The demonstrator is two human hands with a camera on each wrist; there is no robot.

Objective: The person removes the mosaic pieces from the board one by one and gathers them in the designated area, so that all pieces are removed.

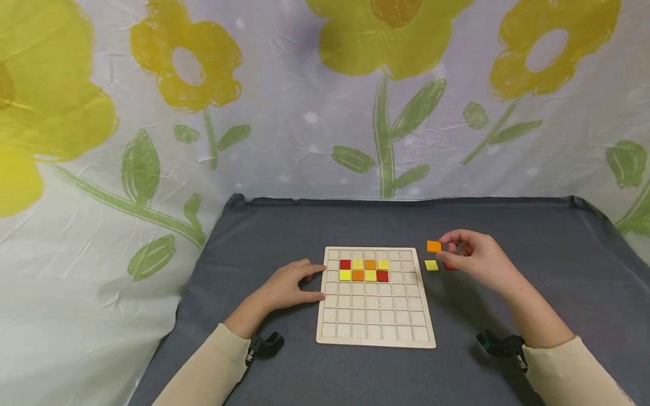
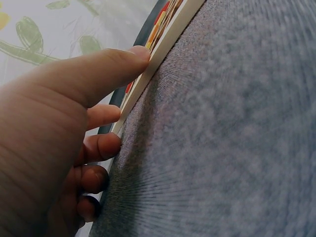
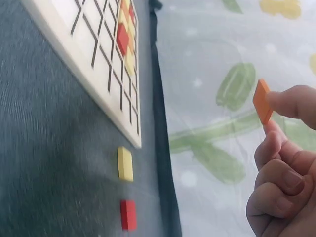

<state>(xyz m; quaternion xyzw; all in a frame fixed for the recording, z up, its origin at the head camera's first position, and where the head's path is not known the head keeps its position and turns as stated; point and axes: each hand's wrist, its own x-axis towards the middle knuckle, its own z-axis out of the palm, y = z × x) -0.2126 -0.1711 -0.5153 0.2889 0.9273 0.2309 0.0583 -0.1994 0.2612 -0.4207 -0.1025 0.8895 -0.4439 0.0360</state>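
Note:
A square wooden grid board (image 1: 376, 316) lies on the dark cloth, with two rows of red, yellow and orange square tiles (image 1: 358, 275) set in its upper cells. My left hand (image 1: 286, 286) touches the board's left edge with thumb and index finger apart; the left wrist view shows the thumb against the rim. Right of the board, my right hand (image 1: 477, 256) pinches an orange tile (image 3: 262, 102) between thumb and index finger, raised above the cloth. Below it lie a yellow tile (image 3: 125, 164) and a red tile (image 3: 128, 215), the red one partly hidden by the hand in the head view.
A dark grey cloth (image 1: 284, 361) covers the table. Behind it hangs a pale curtain (image 1: 284, 158) printed with yellow flowers. Each wrist wears a black camera mount, one on the left (image 1: 266, 344) and one on the right (image 1: 500, 344).

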